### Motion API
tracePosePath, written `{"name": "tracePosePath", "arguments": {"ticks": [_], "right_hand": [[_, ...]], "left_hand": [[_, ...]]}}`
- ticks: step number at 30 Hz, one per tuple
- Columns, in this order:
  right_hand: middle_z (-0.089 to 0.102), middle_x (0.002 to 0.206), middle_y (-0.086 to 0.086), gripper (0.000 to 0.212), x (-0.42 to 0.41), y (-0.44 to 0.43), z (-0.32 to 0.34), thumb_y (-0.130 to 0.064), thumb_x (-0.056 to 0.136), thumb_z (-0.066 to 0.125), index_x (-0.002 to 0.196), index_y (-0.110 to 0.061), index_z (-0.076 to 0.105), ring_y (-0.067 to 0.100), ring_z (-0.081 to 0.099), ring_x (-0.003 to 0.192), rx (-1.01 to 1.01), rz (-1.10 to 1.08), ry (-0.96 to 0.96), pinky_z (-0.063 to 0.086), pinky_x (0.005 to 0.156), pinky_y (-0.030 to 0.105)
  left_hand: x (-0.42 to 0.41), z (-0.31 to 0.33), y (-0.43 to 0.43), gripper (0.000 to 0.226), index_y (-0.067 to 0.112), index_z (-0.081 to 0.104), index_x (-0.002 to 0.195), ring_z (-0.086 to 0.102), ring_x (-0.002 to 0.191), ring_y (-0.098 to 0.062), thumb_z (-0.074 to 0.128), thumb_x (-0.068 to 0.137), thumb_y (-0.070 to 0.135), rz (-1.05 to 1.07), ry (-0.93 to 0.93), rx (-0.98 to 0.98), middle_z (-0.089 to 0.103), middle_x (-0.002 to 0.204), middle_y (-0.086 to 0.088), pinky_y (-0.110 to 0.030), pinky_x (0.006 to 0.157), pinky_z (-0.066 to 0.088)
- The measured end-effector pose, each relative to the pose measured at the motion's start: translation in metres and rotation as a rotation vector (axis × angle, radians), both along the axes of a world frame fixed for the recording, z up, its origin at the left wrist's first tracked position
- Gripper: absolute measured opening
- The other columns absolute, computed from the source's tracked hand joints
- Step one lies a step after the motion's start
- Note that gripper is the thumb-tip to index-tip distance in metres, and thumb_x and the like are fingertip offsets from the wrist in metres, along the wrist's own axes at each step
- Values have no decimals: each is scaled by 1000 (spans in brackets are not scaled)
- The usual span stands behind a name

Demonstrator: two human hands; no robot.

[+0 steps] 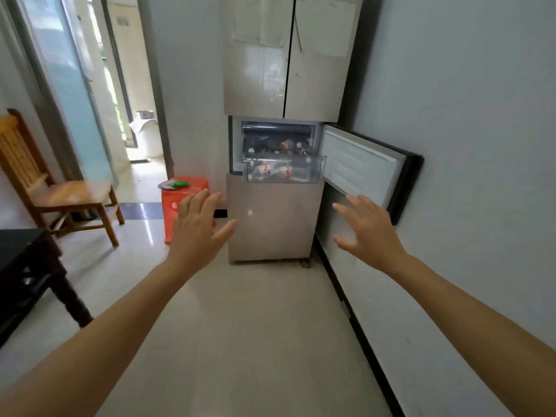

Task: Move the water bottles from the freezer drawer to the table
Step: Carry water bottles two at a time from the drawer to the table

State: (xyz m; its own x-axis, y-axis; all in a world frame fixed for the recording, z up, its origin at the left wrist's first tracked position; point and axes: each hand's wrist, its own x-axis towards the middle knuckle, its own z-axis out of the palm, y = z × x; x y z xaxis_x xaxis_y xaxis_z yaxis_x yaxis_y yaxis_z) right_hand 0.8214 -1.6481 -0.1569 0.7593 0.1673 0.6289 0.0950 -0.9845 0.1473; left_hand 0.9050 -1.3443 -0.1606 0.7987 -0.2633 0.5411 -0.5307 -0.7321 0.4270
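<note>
**Gloss, plastic, wood**

At twelve o'clock the fridge doors [258,70] are gleaming glossy, the drawer [316,171] showing clear smooth plastic. At nine o'clock a wooden chair [75,192] is shining with varnish; the floor tiles [255,326] are reflecting light.

Clear water bottles [268,170] w/ red labels lie jumbled in pulled-out clear freezer drawer [317,173].

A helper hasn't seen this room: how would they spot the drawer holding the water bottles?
Find the tall beige fridge at the far wall, one door swung open rightward. In that opening, the freezer drawer is the clear plastic bin pulled forward, with red-labelled water bottles inside; the compartment above it sits recessed and dark.
</note>
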Motion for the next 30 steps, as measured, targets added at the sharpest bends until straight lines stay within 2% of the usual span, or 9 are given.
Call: {"name": "tracePosePath", "arguments": {"ticks": [7, 14, 18, 22, 24, 26, 28, 30], "right_hand": [[59, 117, 24, 64, 132, -3, -29, -31, 59, 85, 114, -9, 62, 44, 56, 111, -42, 81, 129, 47, 82, 56], [59, 120, 22, 66, 255, 0, -32, -34, 59, 84, 116, -12, 61, 41, 56, 112, -90, 82, 235, 47, 84, 53], [60, 120, 19, 65, 319, -16, -38, -38, 60, 81, 117, -16, 57, 38, 57, 112, -94, 6, 294, 49, 83, 50], [64, 113, 17, 58, 368, -31, -49, -45, 63, 65, 114, -18, 58, 36, 62, 105, -3, -144, 375, 53, 75, 46], [65, 111, 17, 57, 382, -39, -57, -44, 61, 63, 111, -17, 61, 36, 63, 103, 10, -172, 389, 53, 74, 44], [65, 110, 17, 58, 397, -53, -66, -43, 60, 64, 111, -17, 59, 36, 64, 101, 15, -194, 402, 53, 73, 43], [65, 111, 17, 59, 411, -69, -69, -42, 61, 65, 113, -17, 57, 36, 64, 101, 49, -220, 419, 53, 74, 44], [60, 120, 20, 58, 429, -89, -74, -39, 68, 66, 119, -13, 58, 40, 56, 112, 152, -246, 441, 47, 84, 51]], "left_hand": [[98, -16, -3, 74, 8, 39, 136, 28, 134, -33, 39, 74, 49, 159, 72, 16, 35, 145, -15, -46, 108, 24], [249, -28, -7, 73, 6, 40, 135, 31, 131, -35, 41, 75, 48, 142, 115, -62, 39, 142, -17, -46, 106, 25], [328, -41, -32, 59, 5, 42, 133, 32, 130, -37, 56, 86, 38, 78, 133, -100, 40, 141, -18, -52, 106, 27], [384, -62, -50, 56, 5, 43, 133, 29, 132, -36, 60, 86, 30, 46, 199, -89, 39, 141, -18, -52, 105, 26], [405, -72, -59, 56, 5, 44, 133, 28, 132, -36, 63, 85, 27, 31, 247, -75, 38, 142, -17, -50, 105, 26], [429, -79, -71, 56, 4, 46, 131, 30, 130, -37, 62, 84, 31, 5, 262, -60, 40, 140, -19, -52, 103, 29], [449, -81, -86, 62, 3, 49, 128, 35, 127, -40, 52, 82, 45, -7, 272, -30, 44, 136, -21, -53, 101, 32], [470, -81, -108, 71, 3, 49, 129, 34, 127, -41, 45, 77, 50, -30, 271, -12, 44, 136, -21, -53, 101, 32]]}}
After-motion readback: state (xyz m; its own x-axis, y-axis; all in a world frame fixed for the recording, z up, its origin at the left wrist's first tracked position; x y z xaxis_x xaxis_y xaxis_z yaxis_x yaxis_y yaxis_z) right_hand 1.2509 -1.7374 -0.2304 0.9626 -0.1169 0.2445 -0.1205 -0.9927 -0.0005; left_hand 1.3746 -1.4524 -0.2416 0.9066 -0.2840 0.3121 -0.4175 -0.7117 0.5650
